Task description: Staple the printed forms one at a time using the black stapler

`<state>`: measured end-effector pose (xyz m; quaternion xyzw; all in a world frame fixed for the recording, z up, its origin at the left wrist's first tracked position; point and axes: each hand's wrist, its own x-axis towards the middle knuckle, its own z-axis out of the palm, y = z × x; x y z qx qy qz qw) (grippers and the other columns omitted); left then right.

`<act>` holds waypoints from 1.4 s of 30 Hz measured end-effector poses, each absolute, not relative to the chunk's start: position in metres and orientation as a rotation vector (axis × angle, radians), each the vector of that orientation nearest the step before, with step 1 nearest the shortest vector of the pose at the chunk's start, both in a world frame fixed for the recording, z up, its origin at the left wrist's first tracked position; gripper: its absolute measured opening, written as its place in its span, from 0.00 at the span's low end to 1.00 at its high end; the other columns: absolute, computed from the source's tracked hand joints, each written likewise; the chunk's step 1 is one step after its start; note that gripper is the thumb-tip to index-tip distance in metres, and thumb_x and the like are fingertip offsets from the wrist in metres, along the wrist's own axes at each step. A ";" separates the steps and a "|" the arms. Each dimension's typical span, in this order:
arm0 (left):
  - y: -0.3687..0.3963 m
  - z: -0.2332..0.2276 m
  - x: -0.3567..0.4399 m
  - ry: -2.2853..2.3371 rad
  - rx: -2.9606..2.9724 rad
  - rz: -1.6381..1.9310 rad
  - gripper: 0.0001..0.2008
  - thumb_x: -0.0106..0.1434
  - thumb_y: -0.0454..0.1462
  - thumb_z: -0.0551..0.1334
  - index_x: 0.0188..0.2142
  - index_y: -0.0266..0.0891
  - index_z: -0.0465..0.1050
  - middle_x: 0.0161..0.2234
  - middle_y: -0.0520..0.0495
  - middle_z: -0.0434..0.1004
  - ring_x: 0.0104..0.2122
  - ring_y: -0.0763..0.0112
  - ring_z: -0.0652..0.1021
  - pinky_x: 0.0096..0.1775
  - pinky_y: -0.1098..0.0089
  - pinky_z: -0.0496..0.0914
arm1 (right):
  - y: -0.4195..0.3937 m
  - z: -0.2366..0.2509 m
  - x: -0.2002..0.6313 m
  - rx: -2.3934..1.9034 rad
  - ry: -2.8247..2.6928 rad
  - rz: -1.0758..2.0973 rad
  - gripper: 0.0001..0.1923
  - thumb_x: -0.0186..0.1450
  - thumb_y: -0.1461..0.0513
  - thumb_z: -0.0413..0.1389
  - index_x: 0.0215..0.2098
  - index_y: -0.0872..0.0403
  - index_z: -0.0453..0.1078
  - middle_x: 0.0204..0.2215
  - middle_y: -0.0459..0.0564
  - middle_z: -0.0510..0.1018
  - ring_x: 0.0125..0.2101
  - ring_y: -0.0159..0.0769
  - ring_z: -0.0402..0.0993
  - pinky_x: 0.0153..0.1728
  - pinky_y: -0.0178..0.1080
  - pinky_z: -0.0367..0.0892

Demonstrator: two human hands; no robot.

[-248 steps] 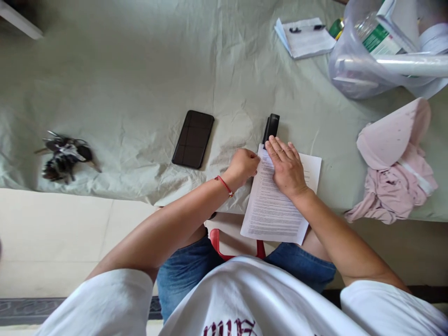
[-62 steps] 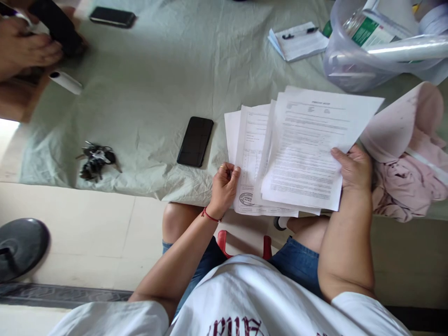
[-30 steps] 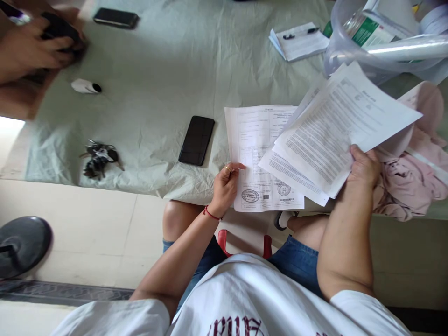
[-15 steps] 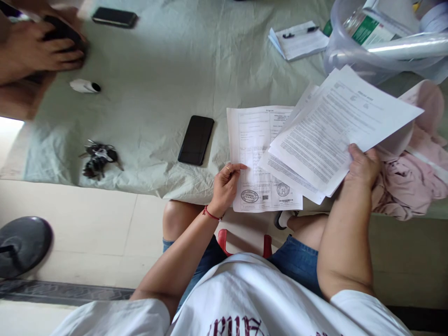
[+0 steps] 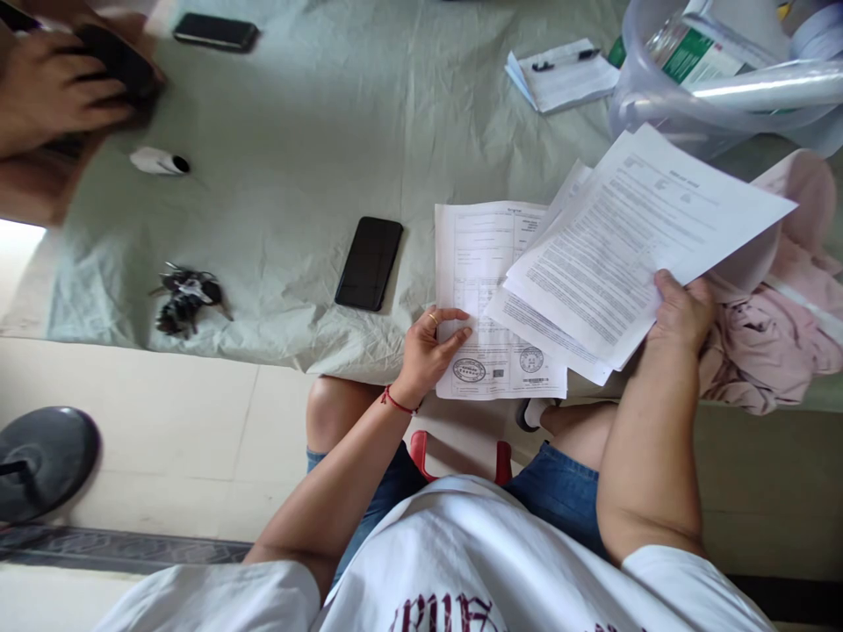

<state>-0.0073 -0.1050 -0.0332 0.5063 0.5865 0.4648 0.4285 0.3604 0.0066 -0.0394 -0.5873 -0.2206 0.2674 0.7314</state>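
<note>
The stamped sheet (image 5: 480, 290) is thin, flat white paper with printed boxes and two round ink stamps near its bottom edge. It lies at the near edge of the table, hanging a little over it. The left hand (image 5: 431, 351) pinches its lower left corner, thumb on top and fingers curled under. The stack of printed pages (image 5: 632, 241) is lifted and tilted, covering the right side of the stamped sheet. The right hand (image 5: 681, 312) grips the stack at its near right edge, thumb on top.

To the left lies a smooth black phone (image 5: 369, 263), flat and shiny. Farther left sits a lumpy bunch of keys (image 5: 186, 297). The green cloth (image 5: 296, 158) covering the table is soft and wrinkled. On the right is a crumpled pink cloth (image 5: 777, 325). Far right stands a clear plastic bag (image 5: 665, 114). At the far left, another person's hand (image 5: 46, 88) holds something dark.
</note>
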 end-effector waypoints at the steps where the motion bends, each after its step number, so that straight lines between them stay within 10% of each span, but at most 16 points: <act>1: -0.105 -0.033 -0.008 1.465 1.274 1.161 0.07 0.63 0.41 0.75 0.42 0.47 0.87 0.37 0.48 0.81 0.37 0.62 0.78 0.44 0.61 0.73 | 0.007 -0.039 0.360 -1.297 -0.485 0.588 0.16 0.49 0.73 0.63 0.35 0.55 0.85 0.32 0.44 0.87 0.36 0.36 0.83 0.52 0.41 0.83; 42: -0.105 -0.038 -0.010 1.449 1.425 1.160 0.05 0.68 0.36 0.70 0.43 0.46 0.87 0.36 0.50 0.80 0.36 0.65 0.77 0.43 0.62 0.74 | 0.002 -0.038 0.356 -1.276 -0.555 0.632 0.16 0.51 0.72 0.65 0.38 0.56 0.84 0.35 0.47 0.88 0.37 0.38 0.84 0.56 0.47 0.81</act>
